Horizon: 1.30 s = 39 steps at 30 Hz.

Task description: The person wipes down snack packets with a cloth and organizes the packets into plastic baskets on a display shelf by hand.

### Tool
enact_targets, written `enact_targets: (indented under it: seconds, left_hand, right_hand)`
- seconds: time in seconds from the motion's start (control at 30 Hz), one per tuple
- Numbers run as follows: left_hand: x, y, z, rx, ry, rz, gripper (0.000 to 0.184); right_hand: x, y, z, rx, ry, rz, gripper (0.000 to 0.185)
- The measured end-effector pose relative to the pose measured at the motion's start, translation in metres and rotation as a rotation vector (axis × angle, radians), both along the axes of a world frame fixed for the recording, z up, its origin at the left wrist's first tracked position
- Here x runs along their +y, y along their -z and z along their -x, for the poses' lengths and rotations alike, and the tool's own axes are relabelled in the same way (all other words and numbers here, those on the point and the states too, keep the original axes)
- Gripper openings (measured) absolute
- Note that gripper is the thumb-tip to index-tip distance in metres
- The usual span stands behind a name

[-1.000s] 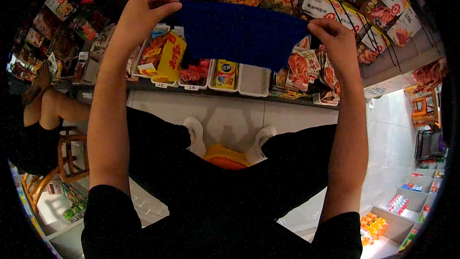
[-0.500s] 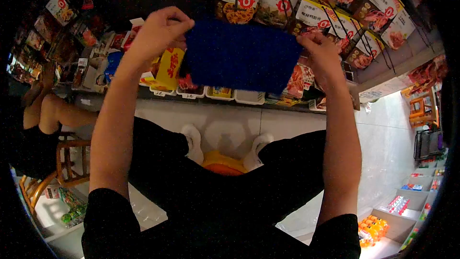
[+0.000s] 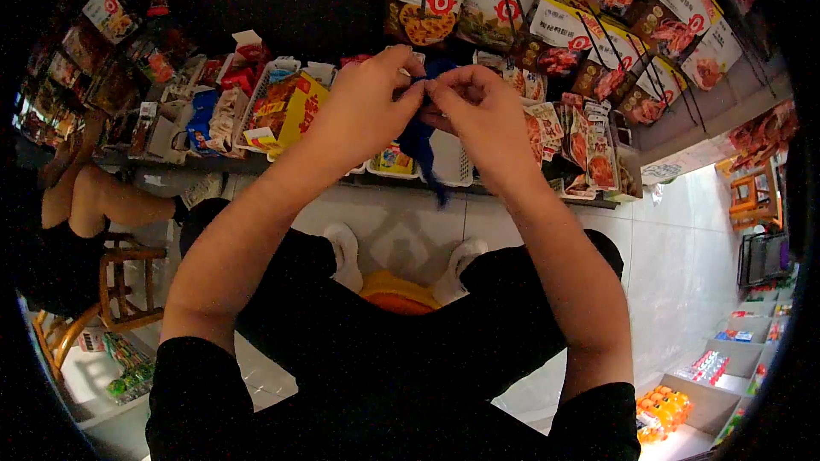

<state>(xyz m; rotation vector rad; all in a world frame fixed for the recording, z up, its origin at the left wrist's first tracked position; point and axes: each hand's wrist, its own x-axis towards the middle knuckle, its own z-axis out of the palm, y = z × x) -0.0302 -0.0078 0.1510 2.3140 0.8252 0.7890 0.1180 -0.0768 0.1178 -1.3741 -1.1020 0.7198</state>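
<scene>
A dark blue cloth [image 3: 420, 147] hangs gathered in folds between my two hands, its lower end dangling in front of the shelf edge. My left hand [image 3: 376, 96] pinches its top from the left, fingers closed. From the right, my right hand [image 3: 478, 107] pinches the same bunched top, fingertips close to those of the left. The fingers cover most of the gripped part. Right behind the cloth stands a white plastic basket [image 3: 459, 169], and a yellow-and-red snack box [image 3: 299, 111] is left of my left wrist.
Hanging snack packs [image 3: 559, 30] on black hooks fill the back right. A person's bent leg [image 3: 120, 196] and a wooden chair [image 3: 128, 290] are at the left. An orange-yellow stool [image 3: 399, 292] shows between my legs. Orange bottles [image 3: 664, 410] stand in a compartment at lower right.
Both hands have come together from wide apart. The blue cloth, spread out flat between them before, is now bunched and hanging narrow. The person's foot at left shows now.
</scene>
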Motion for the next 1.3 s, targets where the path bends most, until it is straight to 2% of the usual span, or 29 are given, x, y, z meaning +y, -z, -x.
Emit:
enact_targets:
  seconds: [0.17, 0.27, 0.37, 0.47, 0.57, 0.67, 0.7, 0.8, 0.9, 1.0, 1.1, 1.2, 1.3]
  left_hand:
    - [0.0, 0.006, 0.002, -0.033, -0.006, 0.077, 0.024]
    - [0.0, 0.009, 0.002, -0.121, 0.018, 0.122, 0.024]
    - [-0.007, -0.002, 0.004, -0.06, 0.076, 0.042, 0.024]
    - [-0.001, 0.0, 0.007, -0.061, 0.108, 0.101, 0.025]
    - [0.011, 0.003, 0.009, -0.125, 0.151, 0.242, 0.022]
    - [0.009, -0.016, 0.014, -0.048, 0.135, 0.193, 0.018]
    - [0.011, -0.016, 0.014, -0.065, 0.159, 0.224, 0.017]
    - [0.016, -0.018, 0.017, -0.094, 0.229, 0.307, 0.015]
    - [0.017, -0.019, 0.021, -0.104, 0.291, 0.367, 0.015]
    - [0.022, -0.018, 0.023, -0.104, 0.285, 0.397, 0.014]
    - [0.027, -0.017, 0.025, -0.056, 0.214, 0.373, 0.014]
    - [0.027, -0.023, 0.026, -0.017, 0.177, 0.357, 0.014]
    - [0.029, -0.022, 0.026, -0.02, 0.185, 0.351, 0.015]
  right_hand:
    - [-0.001, 0.005, 0.005, 0.094, -0.005, -0.031, 0.021]
    - [0.0, 0.01, 0.007, 0.04, 0.012, -0.084, 0.019]
    - [-0.001, 0.013, 0.005, 0.006, -0.008, -0.129, 0.018]
    - [-0.006, 0.005, 0.004, 0.211, -0.113, -0.068, 0.019]
    - [-0.005, -0.011, -0.022, -0.03, -0.103, -0.004, 0.022]
    - [-0.003, -0.016, -0.048, -0.418, -0.014, -0.151, 0.026]
    - [-0.003, -0.016, -0.055, -0.64, -0.108, -0.162, 0.029]
    - [-0.004, -0.003, -0.053, -0.372, -0.237, -0.037, 0.033]
    - [-0.004, -0.011, -0.055, -0.223, -0.396, 0.165, 0.031]
    - [0.003, -0.004, -0.06, -0.377, -0.37, 0.135, 0.031]
    - [-0.003, -0.018, -0.061, -0.401, -0.298, 0.182, 0.029]
    - [-0.003, -0.015, -0.061, -0.441, -0.266, 0.045, 0.022]
    - [-0.006, -0.022, -0.061, -0.403, -0.251, 0.168, 0.024]
